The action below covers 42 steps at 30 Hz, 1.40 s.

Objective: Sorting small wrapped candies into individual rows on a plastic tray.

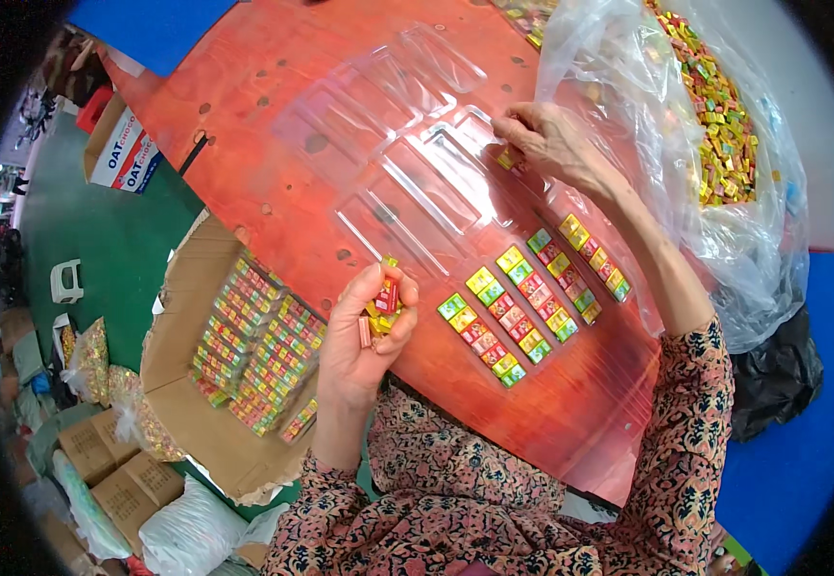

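My left hand (363, 322) is raised over the table's near edge, fingers curled round several small wrapped candies (385, 296), red and yellow. My right hand (549, 142) reaches to the far side, its fingers bent together over the row of clear plastic trays (436, 173). Just under those fingers show a few small yellow and red candies (509, 159); I cannot tell whether they are gripped or lie in a tray. Nearer to me, filled strips of candies (536, 300) in green, yellow and red blocks stand side by side.
A clear plastic bag (609, 58) with a heap of loose candies (721, 125) is at the right. Left of the red table (253, 115), an open cardboard box (175, 370) holds filled strips. Cartons (133, 480), bags and a white stool (66, 281) stand on the green floor.
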Each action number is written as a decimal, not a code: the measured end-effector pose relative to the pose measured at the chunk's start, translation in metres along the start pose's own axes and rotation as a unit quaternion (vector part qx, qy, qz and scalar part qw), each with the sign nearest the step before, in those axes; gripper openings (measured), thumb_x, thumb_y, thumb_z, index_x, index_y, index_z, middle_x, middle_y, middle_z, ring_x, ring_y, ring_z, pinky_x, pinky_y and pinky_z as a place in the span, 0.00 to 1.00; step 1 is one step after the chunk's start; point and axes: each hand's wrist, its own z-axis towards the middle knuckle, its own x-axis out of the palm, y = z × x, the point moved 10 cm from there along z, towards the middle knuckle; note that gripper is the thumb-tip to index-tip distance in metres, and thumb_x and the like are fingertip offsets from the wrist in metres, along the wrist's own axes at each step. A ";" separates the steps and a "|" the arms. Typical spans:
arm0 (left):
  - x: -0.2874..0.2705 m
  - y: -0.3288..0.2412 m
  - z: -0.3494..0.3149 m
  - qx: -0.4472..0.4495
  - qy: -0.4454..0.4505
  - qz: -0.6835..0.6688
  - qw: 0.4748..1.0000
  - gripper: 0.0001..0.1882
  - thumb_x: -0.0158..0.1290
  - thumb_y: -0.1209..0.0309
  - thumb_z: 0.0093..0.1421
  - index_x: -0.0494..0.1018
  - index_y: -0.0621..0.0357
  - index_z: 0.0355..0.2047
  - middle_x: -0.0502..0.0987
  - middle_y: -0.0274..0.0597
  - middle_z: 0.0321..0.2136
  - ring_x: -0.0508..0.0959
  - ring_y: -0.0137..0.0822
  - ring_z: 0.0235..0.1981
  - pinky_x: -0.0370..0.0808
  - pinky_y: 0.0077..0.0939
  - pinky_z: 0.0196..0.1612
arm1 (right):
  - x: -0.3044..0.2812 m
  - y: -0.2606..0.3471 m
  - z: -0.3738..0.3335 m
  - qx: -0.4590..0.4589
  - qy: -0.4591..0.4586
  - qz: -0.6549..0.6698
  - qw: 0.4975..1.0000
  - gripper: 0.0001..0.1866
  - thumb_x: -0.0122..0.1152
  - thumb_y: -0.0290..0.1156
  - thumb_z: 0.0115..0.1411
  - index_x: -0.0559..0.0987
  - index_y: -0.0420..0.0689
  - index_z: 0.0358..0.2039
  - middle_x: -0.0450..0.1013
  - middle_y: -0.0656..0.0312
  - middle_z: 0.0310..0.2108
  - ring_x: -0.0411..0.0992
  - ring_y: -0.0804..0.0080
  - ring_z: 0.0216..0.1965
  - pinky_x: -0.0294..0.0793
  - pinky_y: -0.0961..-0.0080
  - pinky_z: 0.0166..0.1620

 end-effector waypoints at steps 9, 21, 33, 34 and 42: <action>-0.004 -0.002 -0.003 0.004 -0.018 0.004 1.000 0.11 0.44 0.66 0.60 0.69 0.63 0.30 0.71 0.45 0.24 0.65 0.28 0.15 0.57 0.11 0.10 | 0.004 0.015 0.004 -0.029 0.009 -0.035 0.999 0.15 0.49 0.35 0.55 0.74 0.33 0.27 0.71 0.49 0.19 0.71 0.61 0.23 0.68 0.68 0.29; -0.006 -0.001 0.000 0.006 -0.008 0.006 1.000 0.12 0.43 0.65 0.61 0.68 0.62 0.30 0.70 0.45 0.25 0.65 0.28 0.15 0.58 0.11 0.10 | -0.007 0.021 -0.011 -0.082 -0.100 -0.195 0.972 0.13 0.52 0.33 0.54 0.75 0.34 0.24 0.67 0.44 0.18 0.68 0.50 0.22 0.65 0.63 0.26; -0.005 -0.002 -0.004 0.012 -0.013 -0.003 1.000 0.11 0.42 0.65 0.61 0.68 0.61 0.30 0.70 0.45 0.24 0.65 0.28 0.14 0.57 0.12 0.10 | -0.013 0.006 -0.041 -0.060 -0.099 -0.247 0.962 0.10 0.54 0.32 0.50 0.76 0.37 0.24 0.70 0.47 0.19 0.70 0.51 0.23 0.67 0.63 0.28; -0.005 -0.001 -0.003 0.010 -0.012 -0.004 1.000 0.11 0.42 0.65 0.61 0.68 0.61 0.30 0.70 0.45 0.24 0.65 0.28 0.14 0.57 0.12 0.10 | -0.015 0.006 -0.045 -0.066 -0.105 -0.258 0.958 0.10 0.54 0.32 0.50 0.77 0.37 0.25 0.70 0.47 0.19 0.70 0.52 0.23 0.67 0.63 0.28; -0.006 0.004 -0.002 -0.003 -0.013 0.004 1.000 0.11 0.42 0.65 0.61 0.69 0.60 0.31 0.69 0.45 0.25 0.64 0.28 0.15 0.57 0.12 0.10 | -0.004 -0.010 -0.046 -0.016 -0.087 -0.216 0.972 0.09 0.56 0.33 0.49 0.78 0.41 0.26 0.71 0.48 0.20 0.71 0.52 0.24 0.69 0.63 0.29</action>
